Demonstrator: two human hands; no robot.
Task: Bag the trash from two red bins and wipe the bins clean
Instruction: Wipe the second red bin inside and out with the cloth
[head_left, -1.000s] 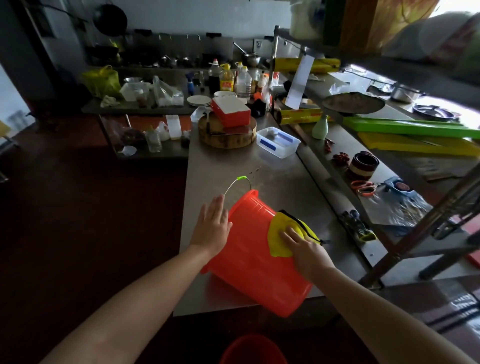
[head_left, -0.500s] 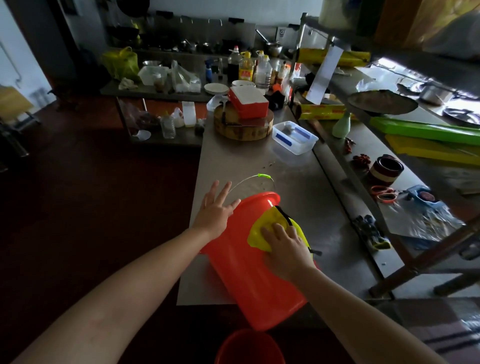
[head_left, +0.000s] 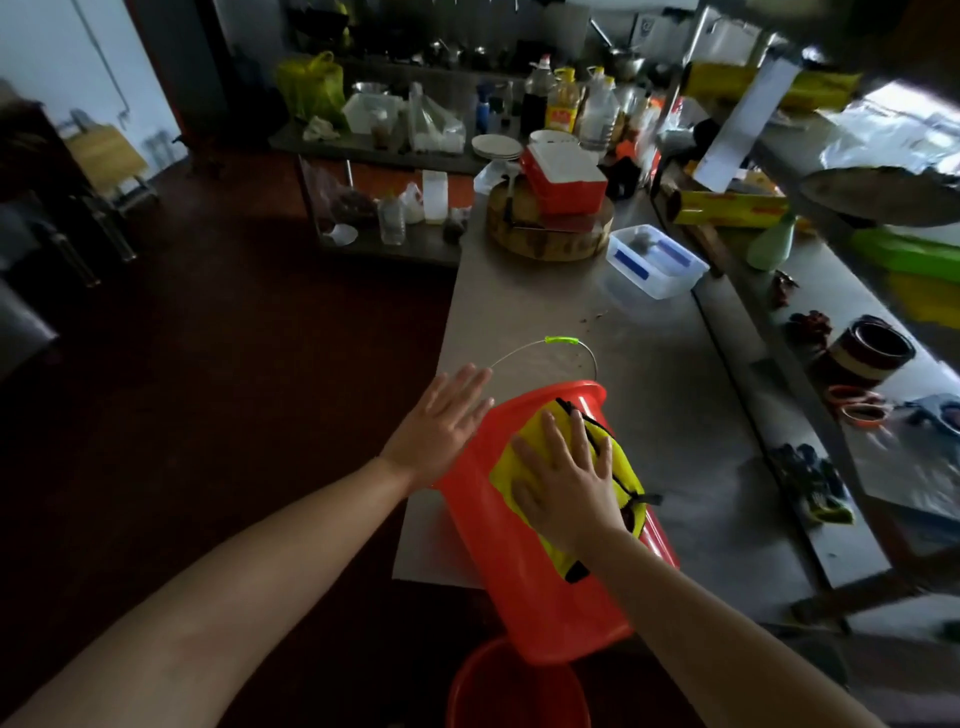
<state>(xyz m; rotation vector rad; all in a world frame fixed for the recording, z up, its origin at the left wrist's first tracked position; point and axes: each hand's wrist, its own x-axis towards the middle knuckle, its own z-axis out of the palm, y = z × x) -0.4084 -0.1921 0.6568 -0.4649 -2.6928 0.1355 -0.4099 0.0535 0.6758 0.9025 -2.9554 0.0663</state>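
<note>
A red bin lies on its side at the near edge of the steel table, its base hanging past the edge toward me and its wire handle with a green grip sticking out behind. My right hand presses a yellow cloth flat against the bin's upper side, fingers spread. My left hand rests flat on the bin's left side near the rim, fingers straight. A second red bin stands on the floor below, partly hidden.
Farther back on the table sit a clear plastic box, a round wooden block and a red-and-white box. Bottles crowd the far end. Shelves with clutter run along the right. Dark floor lies to the left.
My right hand has slid the yellow cloth up the bin's side toward the rim and spread flat. The bin has turned slightly, its base nearer to me. My left hand stays on its side.
</note>
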